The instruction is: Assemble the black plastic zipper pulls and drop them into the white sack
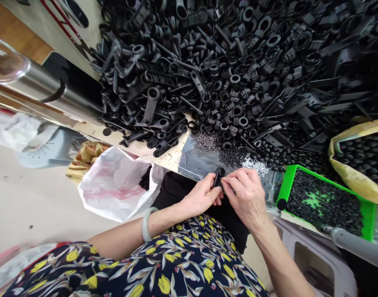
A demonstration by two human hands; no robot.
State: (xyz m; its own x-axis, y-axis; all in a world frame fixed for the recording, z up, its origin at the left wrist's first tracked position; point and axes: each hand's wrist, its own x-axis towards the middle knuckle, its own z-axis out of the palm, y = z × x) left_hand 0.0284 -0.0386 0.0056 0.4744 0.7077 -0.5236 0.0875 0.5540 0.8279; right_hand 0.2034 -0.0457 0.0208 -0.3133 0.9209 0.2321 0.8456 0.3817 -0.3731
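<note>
My left hand [204, 192] is closed around a black plastic crank-shaped handle piece [219, 175], its ringed end pointing up between thumb and fingers. Right beside it, my right hand [246, 194] pinches with thumb and forefinger at the side of that piece; whatever sits between those fingertips is hidden or too small to make out. Both hands are over the table's front edge. Just beyond them lie a heap of small silver pins [255, 165], a patch of tiny black parts [232, 157] and a pile of thin brownish pins or springs [205, 143].
A large pile of black plastic handles [151, 103] and rings [235, 79] covers the table's back. At right stand a green tray [287, 187] of small parts and a yellow-rimmed sack [358, 181]. A steel flask [40, 82] lies at left; a white bag [111, 185] hangs open below.
</note>
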